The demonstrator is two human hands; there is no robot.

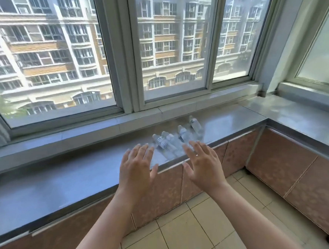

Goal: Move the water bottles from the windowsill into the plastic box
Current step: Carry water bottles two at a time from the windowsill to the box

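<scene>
Just clear water bottles (172, 143) lying clustered, white labels, windowsill (67, 180)

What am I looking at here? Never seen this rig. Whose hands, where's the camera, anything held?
There is no robot: a person does the job bare-handed. The one picture comes from a wide-angle camera on their head, looking forward and down, which bends the window frames. The left hand and right hand are both open, fingers spread, palms down, holding nothing. They hover at the front edge of the grey windowsill. Just beyond them a small cluster of clear water bottles lies on its side on the sill; blur makes an exact count unsure. The plastic box is not in view. Below are brown cabinet fronts and a tiled floor.
</scene>
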